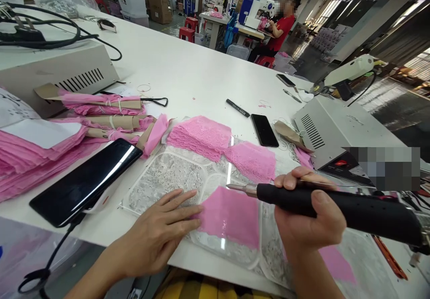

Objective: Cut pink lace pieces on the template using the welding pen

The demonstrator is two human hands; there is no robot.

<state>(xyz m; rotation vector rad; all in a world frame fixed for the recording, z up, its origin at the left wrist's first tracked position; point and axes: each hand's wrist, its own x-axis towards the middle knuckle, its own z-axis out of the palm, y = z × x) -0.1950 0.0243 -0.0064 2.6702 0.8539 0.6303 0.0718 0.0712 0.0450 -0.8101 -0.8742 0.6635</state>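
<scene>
My right hand (311,218) is wrapped round a thick black handheld tool (346,209) with a tapered metal tip, something like a soldering iron. Its tip points left, over the upper edge of a flat pink fabric piece (231,218). That piece lies on a clear plastic template (168,173) with rounded panels and speckled, worn surfaces. Fingers stretched out, my left hand (161,231) rests on the template, fingertips at the fabric's left edge. Just beyond are a stack of pink lace pieces (199,135) and a smaller pink lace pile (251,160).
To the left lie a large black phone (87,180) on a cable, pink fabric stacks (40,160) and tied bundles (110,106). Another phone (264,130) and a black marker (238,108) lie ahead. Grey vented boxes (346,128) flank the table. A person in red (284,30) sits sewing behind.
</scene>
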